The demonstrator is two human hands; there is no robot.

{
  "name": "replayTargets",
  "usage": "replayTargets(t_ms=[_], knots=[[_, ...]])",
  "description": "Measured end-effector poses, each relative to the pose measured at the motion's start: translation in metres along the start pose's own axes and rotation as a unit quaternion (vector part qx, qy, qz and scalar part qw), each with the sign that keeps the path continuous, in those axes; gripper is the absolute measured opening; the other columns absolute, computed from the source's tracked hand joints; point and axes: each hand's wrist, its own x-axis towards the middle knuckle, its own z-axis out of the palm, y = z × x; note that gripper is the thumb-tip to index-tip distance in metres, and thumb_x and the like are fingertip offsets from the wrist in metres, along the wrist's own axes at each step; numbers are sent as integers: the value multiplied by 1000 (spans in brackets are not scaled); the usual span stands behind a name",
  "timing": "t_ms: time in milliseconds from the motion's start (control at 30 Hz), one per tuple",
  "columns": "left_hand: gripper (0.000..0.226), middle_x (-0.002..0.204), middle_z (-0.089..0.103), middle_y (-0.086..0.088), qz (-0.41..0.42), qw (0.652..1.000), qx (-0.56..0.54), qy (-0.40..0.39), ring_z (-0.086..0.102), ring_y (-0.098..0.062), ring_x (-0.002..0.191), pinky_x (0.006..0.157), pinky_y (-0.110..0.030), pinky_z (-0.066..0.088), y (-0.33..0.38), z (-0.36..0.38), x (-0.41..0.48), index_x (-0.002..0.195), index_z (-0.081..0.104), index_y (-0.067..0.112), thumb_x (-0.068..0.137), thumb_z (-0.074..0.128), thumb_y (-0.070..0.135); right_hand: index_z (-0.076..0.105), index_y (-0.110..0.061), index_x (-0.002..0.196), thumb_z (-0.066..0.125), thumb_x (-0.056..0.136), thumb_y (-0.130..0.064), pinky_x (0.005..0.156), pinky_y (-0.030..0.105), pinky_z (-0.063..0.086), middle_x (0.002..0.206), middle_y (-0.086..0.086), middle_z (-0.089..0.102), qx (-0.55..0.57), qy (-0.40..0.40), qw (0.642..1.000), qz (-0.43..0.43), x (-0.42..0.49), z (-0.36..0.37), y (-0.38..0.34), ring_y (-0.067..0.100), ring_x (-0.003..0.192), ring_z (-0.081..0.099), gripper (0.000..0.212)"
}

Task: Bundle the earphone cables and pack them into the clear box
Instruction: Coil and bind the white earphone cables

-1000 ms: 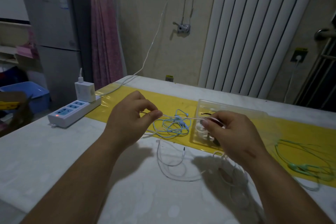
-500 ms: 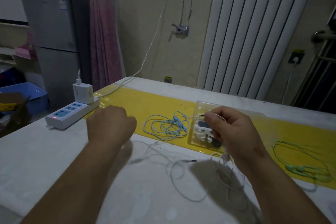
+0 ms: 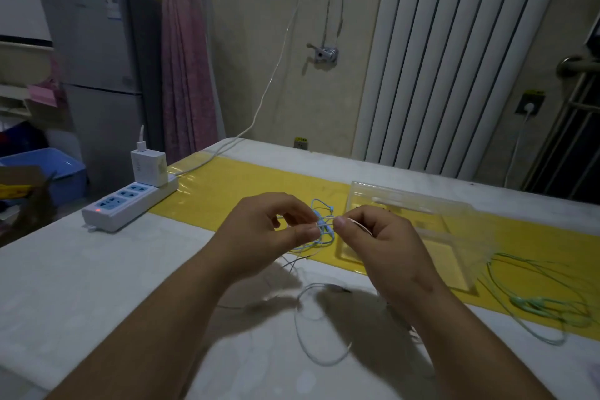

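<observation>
dim indoor light | soft shadows under forearms | edges bowed, perhaps slightly blurred

The left hand (image 3: 269, 230) and right hand (image 3: 380, 237) meet over mid-table (image 3: 113, 276), just near of the blue cable (image 3: 321, 221). The box (image 3: 406, 195) blocks the far right, with the green cable (image 3: 535, 302) sprawled right of it. White cable (image 3: 311, 334) loops lie between the arms. A power strip (image 3: 130, 201) and charger (image 3: 148, 167) stand far left. Bare table stretches near left.

The head-worn camera looks forward and down across the table (image 3: 97, 286) from close above.
</observation>
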Motion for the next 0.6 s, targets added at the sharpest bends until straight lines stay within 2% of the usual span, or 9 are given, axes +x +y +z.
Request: replayTargets(t_ms=[67, 133, 200, 267, 333, 400, 500, 600], knots=[[5, 77, 70, 14, -1, 1000, 0, -22, 60, -2, 71, 65, -22, 45, -2, 1, 1, 76, 71, 30, 73, 75, 31, 66, -19, 70, 66, 89, -23, 55, 15, 34, 56, -17, 53, 7, -1, 1000, -4, 0, 2, -1, 0, 55, 44, 20], [10, 74, 68, 9, -7, 999, 2, -32, 59, -3, 69, 66, -22, 46, -4, 1, 1, 73, 67, 31, 79, 70, 23, 66, -18, 70, 66, 89, -23, 52, 13, 32, 53, -16, 50, 7, -5, 1000, -4, -1, 3, -2, 0, 53, 42, 20], [10, 70, 67, 0, -43, 998, -50, -6, 63, -15, 69, 69, -30, 50, -3, 0, 2, 76, 59, 24, 85, 61, 19, 66, -15, 68, 68, 88, -23, 49, 14, 29, 49, -14, 44, 15, -15, 1000, 0, -1, 2, -1, 1, 49, 36, 21], [11, 62, 58, -7, -82, 988, -117, 53, 59, -22, 60, 62, -33, 49, -3, -1, 3, 79, 51, 16, 90, 53, 16, 67, -14, 66, 70, 86, -25, 49, 15, 28, 48, -13, 41, 37, -25, 999, 8, -1, -2, 0, 3, 48, 34, 23], [12, 58, 47, 6, -80, 987, -77, 117, 45, -15, 56, 57, -29, 40, -7, -6, 5, 77, 48, 18, 87, 50, 23, 69, -12, 66, 73, 83, -25, 48, 17, 28, 49, -12, 41, 59, -28, 998, 21, 0, -6, 0, 6, 49, 34, 21], [13, 58, 43, 11, -73, 981, -7, 181, 37, -9, 56, 56, -26, 33, -13, -10, 7, 77, 48, 19, 88, 50, 25, 67, -9, 65, 73, 76, -28, 48, 19, 27, 51, -4, 41, 67, -32, 997, 27, 0, -10, -1, 10, 49, 33, 24], [16, 62, 47, 6, -119, 953, 50, 274, 42, -15, 62, 59, -32, 34, -17, -17, 8, 78, 49, 19, 94, 51, 17, 66, -9, 62, 66, 70, -32, 45, 21, 26, 52, 4, 39, 69, -35, 997, 31, 2, -15, -2, 11, 48, 32, 24], [15, 68, 52, 4, -172, 932, 85, 306, 47, -19, 68, 64, -36, 37, -19, -23, 8, 79, 53, 16, 93, 50, 20, 58, -7, 65, 63, 74, -30, 38, 16, 24, 47, -3, 36, 91, -37, 994, 38, 3, -20, -6, 8, 43, 29, 25]])
